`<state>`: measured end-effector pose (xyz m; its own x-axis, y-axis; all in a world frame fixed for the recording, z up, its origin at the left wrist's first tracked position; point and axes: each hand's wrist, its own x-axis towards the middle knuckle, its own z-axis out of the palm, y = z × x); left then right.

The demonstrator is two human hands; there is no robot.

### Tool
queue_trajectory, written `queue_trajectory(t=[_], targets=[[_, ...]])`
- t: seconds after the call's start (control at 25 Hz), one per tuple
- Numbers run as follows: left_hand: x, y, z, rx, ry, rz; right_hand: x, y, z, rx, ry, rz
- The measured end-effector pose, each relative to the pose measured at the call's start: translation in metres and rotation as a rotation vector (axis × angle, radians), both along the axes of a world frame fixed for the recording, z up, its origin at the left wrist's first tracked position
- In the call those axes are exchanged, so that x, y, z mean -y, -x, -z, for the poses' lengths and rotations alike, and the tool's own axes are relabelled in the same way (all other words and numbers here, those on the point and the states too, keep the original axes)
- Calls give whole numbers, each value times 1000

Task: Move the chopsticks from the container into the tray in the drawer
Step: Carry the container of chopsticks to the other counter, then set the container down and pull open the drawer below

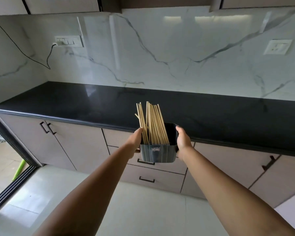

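Note:
A dark square container hangs in the air in front of the counter edge, gripped from both sides. My left hand clasps its left wall and my right hand its right wall. Several pale wooden chopsticks stand upright in it, leaning toward its left side and sticking well above the rim. Below and behind the container is a stack of drawers with black handles, all closed. No tray shows.
A black countertop runs across the view under a white marble backsplash with wall sockets and a black cable. Cabinet doors flank the drawers. A sliding door track and a green stick lie at the left on the pale floor.

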<state>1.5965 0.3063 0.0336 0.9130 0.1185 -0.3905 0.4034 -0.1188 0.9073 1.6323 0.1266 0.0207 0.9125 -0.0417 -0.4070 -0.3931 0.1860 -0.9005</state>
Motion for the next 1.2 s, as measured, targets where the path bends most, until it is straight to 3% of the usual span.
queue_trajectory(t=[0.36,0.6,1.04,1.12,1.2], targets=[[-65,-188,-9,57,-99,4,-69,-167,-3,36,5,83],[-79,-285,19,47,-44,16,-80,-266,16,9,38,74],[-85,-363,59,51,7,51,-86,-345,58,-120,69,118],[-85,-359,61,92,-109,81,-84,-344,57,-59,96,146],[-89,-339,66,246,-367,58,-81,-335,55,52,196,258]])
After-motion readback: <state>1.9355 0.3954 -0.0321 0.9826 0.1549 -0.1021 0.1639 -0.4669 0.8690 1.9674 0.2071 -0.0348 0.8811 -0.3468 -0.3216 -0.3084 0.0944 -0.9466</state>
